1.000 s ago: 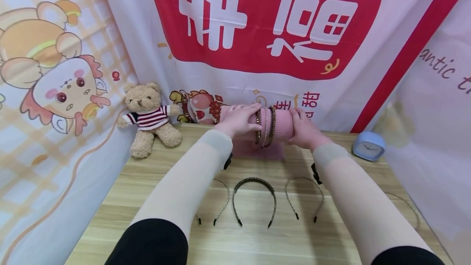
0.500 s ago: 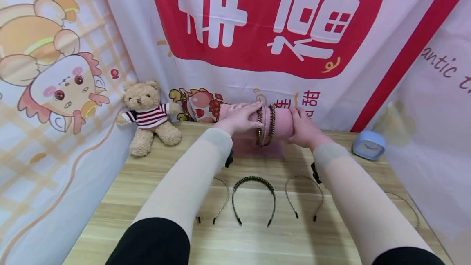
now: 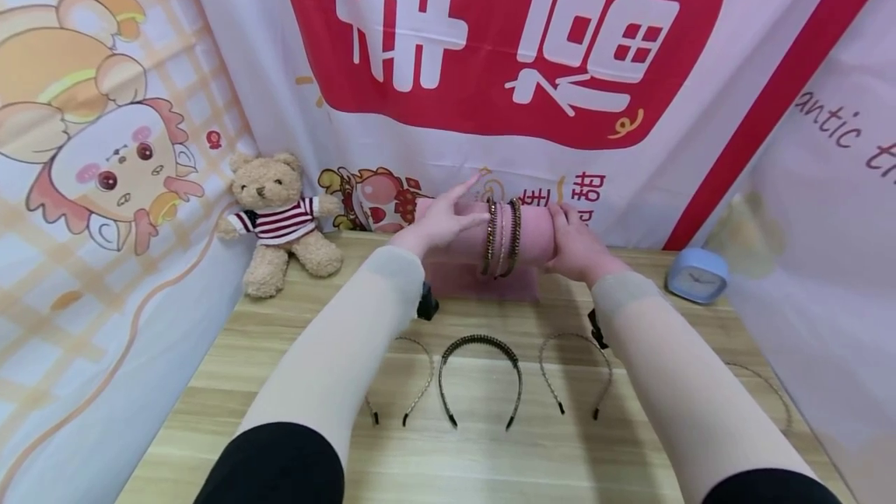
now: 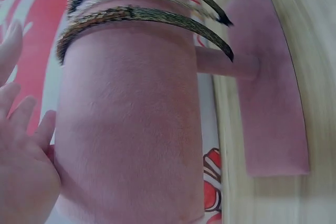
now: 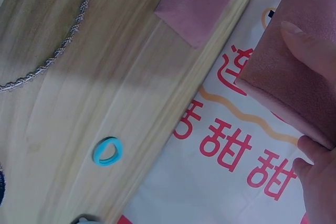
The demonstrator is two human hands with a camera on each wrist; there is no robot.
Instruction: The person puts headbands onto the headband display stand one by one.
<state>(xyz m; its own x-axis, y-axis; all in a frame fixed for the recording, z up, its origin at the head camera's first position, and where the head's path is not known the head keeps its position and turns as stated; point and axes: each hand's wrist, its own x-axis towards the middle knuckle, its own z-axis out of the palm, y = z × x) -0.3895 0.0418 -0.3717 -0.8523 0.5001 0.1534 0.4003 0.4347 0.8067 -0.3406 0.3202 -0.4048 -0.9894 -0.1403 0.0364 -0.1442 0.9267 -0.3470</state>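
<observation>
A pink velvety display stand [image 3: 535,236] with a thick horizontal roll stands on the table against the back cloth. Three headbands straddle the roll: a dark one [image 3: 488,238], a pale thin one in the middle and another dark one [image 3: 515,236]. My left hand [image 3: 441,224] is at the roll's left part, fingers straight and spread, holding nothing; in the left wrist view it lies alongside the roll [image 4: 128,114]. My right hand [image 3: 577,246] grips the roll's right end. In the right wrist view the thumb [image 5: 307,48] lies on the pink surface, with fingers bent below.
Several headbands lie on the wooden table [image 3: 483,465], among them a dark braided one [image 3: 481,339] and a thin one [image 3: 568,335]. A teddy bear [image 3: 276,224] sits at the left, a blue clock [image 3: 698,276] at the right. A teal ring-shaped band [image 5: 107,151] lies on the wood.
My left hand has let go of the left dark headband and drawn back leftward, its fingers spreading. My right hand keeps its grip on the stand's right end.
</observation>
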